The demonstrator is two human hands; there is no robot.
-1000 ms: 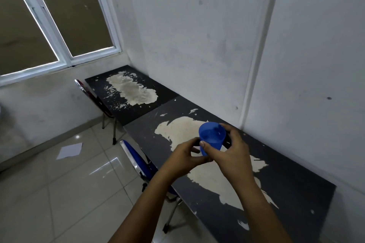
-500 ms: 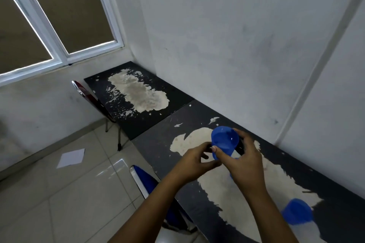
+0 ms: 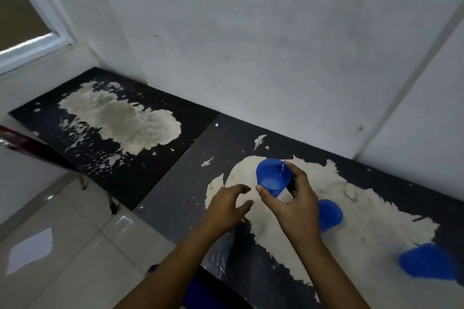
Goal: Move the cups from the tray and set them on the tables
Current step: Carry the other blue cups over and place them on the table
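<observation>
- Two tables sit end to end along the wall: the near table (image 3: 288,258), where I am working, and the far table (image 3: 75,138) towards the window. Both have big pale patches where the dark top has flaked off. That rough, uneven surface is my main worry, since a light cup set on a flake edge could rock or tip.
- Beyond the near table's front edge is bare floor (image 3: 82,258). A cup knocked that way would drop and roll off, and I judge my left forearm is the likeliest thing to sweep it.
- My right hand (image 3: 291,206) grasps the held cup (image 3: 273,177) between thumb and fingers, mouth up and tilted, above the pale patch and not yet down. The grip is only at the fingertips on a smooth wall, so a slip could drop it.
- My left hand (image 3: 227,206) hangs released just left of that cup, fingers loosely curled, grasping nothing. If it closes in late it may bump the cup sideways.
- A second cup (image 3: 330,216) stands on the near table just behind my right wrist. Pulling the arm back carelessly could knock it over.
- A third cup (image 3: 426,267) is at the right edge of view, blurred. I cannot tell how it stands. I see no tray.
</observation>
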